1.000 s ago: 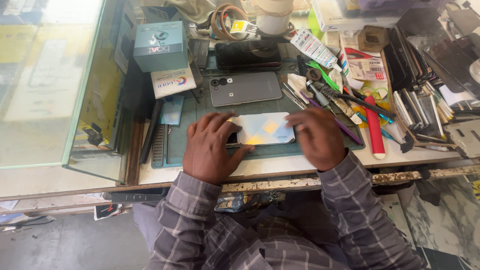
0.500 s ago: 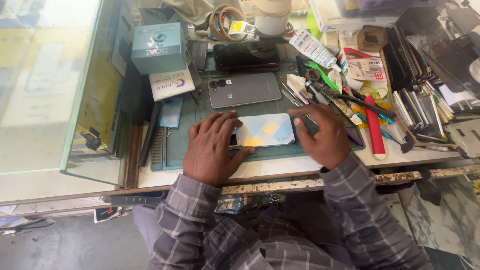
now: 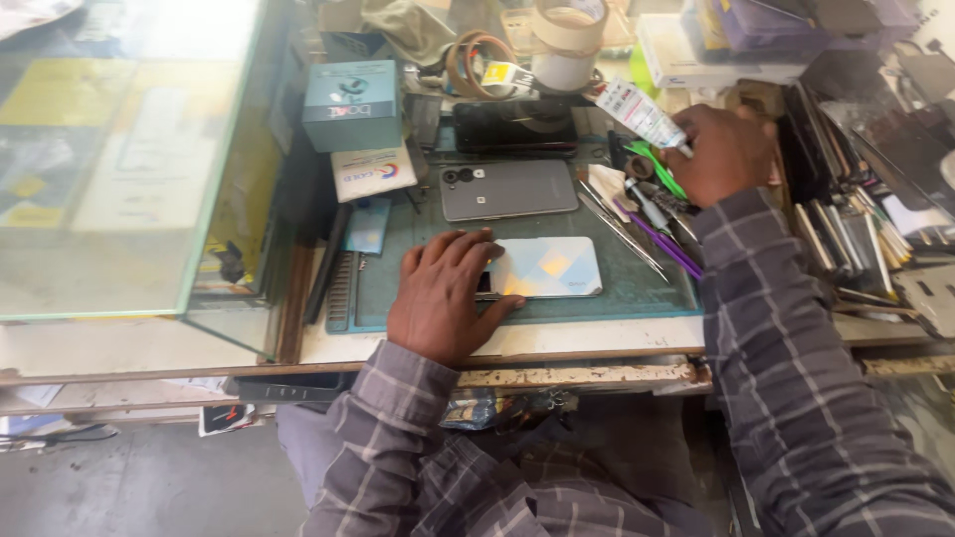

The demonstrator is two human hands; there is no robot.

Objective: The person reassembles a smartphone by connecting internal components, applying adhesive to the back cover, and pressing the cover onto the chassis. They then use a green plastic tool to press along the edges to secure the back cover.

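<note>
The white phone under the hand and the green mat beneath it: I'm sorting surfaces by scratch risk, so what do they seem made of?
White phone: its back looks like glossy glass or plastic, with pale diamond reflections; which one is unclear. The left hand rests on its end. Green mat: matte, dull and non-reflective, probably rubber or silicone.

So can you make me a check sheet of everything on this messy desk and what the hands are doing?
Surface: green work mat on a worn counter.
Job's things: white phone lying back up on the mat; white tube.
Clutter: grey phone, teal box, tape roll, tweezers and small tools.
Hands: left hand pressing flat on the white phone's end; right hand gripping the white tube.
Cables: coiled cord at the back.
Surroundings: glass display case at left.
</note>
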